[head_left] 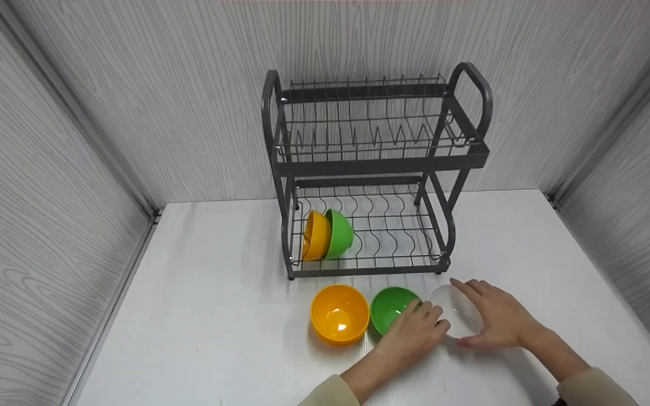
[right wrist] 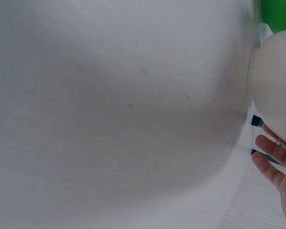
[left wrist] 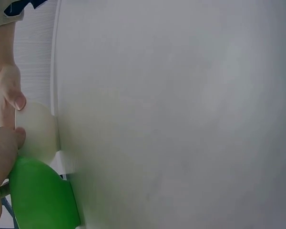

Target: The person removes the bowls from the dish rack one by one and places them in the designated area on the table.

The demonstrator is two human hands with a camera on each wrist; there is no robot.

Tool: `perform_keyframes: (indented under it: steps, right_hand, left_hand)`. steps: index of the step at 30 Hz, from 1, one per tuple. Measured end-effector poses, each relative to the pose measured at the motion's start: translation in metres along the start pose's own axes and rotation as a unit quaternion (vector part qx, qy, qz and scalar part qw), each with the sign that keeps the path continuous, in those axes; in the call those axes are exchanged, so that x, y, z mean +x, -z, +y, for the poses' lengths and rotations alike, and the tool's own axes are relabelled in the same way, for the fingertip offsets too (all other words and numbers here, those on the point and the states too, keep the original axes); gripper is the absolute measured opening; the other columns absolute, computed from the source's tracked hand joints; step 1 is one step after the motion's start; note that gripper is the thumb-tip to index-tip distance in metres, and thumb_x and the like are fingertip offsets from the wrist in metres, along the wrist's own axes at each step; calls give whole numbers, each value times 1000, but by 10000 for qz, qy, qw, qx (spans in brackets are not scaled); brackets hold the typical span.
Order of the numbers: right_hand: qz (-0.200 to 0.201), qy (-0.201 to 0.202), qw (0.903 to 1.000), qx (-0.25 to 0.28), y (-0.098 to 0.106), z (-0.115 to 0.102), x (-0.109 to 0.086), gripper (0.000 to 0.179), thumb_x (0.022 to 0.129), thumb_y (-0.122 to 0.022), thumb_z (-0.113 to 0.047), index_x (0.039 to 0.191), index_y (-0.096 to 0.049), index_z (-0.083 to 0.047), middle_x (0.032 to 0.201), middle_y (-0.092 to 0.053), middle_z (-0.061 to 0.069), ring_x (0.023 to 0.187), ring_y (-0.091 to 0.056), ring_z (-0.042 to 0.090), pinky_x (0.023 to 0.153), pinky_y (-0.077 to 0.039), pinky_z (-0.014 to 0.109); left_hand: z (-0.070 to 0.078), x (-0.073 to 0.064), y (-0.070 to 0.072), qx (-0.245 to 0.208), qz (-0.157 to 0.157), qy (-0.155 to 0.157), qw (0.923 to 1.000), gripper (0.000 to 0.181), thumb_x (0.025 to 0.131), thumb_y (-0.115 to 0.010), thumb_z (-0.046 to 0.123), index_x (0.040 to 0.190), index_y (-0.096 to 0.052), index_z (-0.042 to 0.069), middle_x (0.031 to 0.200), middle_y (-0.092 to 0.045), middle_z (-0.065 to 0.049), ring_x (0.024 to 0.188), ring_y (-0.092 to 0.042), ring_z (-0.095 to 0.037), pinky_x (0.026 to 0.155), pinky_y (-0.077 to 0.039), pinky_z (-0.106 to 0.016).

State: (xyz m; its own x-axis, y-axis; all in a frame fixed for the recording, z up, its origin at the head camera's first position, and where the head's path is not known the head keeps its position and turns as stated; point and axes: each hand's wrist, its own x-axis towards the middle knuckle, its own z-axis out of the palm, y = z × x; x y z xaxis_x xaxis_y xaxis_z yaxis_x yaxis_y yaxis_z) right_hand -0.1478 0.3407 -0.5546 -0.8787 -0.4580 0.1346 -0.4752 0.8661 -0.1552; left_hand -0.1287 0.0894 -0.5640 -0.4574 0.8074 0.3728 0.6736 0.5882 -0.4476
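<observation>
A white bowl point(head_left: 456, 311) stands upright on the white table, at the right end of a row of bowls. My right hand point(head_left: 497, 316) spans it from the right, thumb at the near rim and fingers at the far rim. My left hand point(head_left: 415, 330) reaches over the green bowl point(head_left: 388, 307) and has its curled fingers at the white bowl's left rim. In the left wrist view the left thumb touches the white bowl point(left wrist: 38, 131). Left of the green bowl sits an orange bowl point(head_left: 340, 313).
Behind the bowls stands a dark two-tier dish rack point(head_left: 381, 164). An orange bowl point(head_left: 316, 235) and a green bowl point(head_left: 341, 234) lean on edge at the left of its lower tier. Grey wood-patterned panels point(head_left: 201, 101) enclose the table at the back and sides.
</observation>
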Motion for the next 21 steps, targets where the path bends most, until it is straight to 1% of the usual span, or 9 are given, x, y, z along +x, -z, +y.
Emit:
perform_keyframes:
  steps: [5, 10, 13, 16, 18, 21]
  right_hand:
    - [21, -3, 10000, -4, 0, 1, -1, 122, 61, -85, -76, 158, -45, -14, 130, -64, 6, 114, -66, 28, 93, -58, 52]
    - [-54, -62, 10000, 31, 1, 1, -1, 123, 62, -85, -76, 159, -43, -14, 134, -63, 9, 119, -66, 32, 96, -57, 55]
    - [-100, -111, 9999, 54, 1, 1, -1, 123, 62, -85, -76, 160, -42, -14, 135, -63, 11, 121, -65, 34, 98, -57, 56]
    - [-120, -128, 9998, 58, 1, 0, -2, 123, 63, -84, -77, 159, -42, -14, 135, -63, 12, 121, -66, 36, 97, -57, 58]
    - [-117, -137, 9998, 69, 1, 0, -2, 123, 62, -84, -77, 159, -42, -15, 135, -63, 13, 121, -66, 37, 96, -57, 58]
    - [-60, -110, 9999, 64, 1, 0, -2, 123, 61, -84, -78, 158, -43, -14, 134, -64, 13, 119, -67, 36, 95, -57, 58]
  left_hand:
    - [1, 0, 1, -92, 118, 90, 9998, 9, 102, -58, 29, 108, -66, 30, 106, -64, 12, 102, -62, -8, 98, -50, -25]
    - [-2, -4, 5, -221, 345, 165, 9990, 9, 100, -62, 32, 107, -66, 29, 104, -65, 11, 100, -62, -8, 94, -49, -24]
    - [-7, -7, 9, -308, 369, 238, 9986, 11, 99, -64, 32, 109, -66, 28, 106, -66, 10, 102, -62, -9, 93, -50, -24]
    - [-13, -12, 16, -447, 341, 352, 9978, 11, 101, -63, 33, 110, -66, 27, 108, -66, 8, 103, -63, -10, 93, -52, -24]
    - [-18, -16, 20, -525, 325, 417, 9972, 13, 102, -63, 36, 110, -66, 26, 110, -67, 7, 105, -64, -11, 94, -53, -25]
    - [-27, -22, 28, -546, 410, 485, 9965, 22, 100, -66, 45, 111, -68, 25, 113, -68, 7, 106, -65, -11, 95, -54, -26]
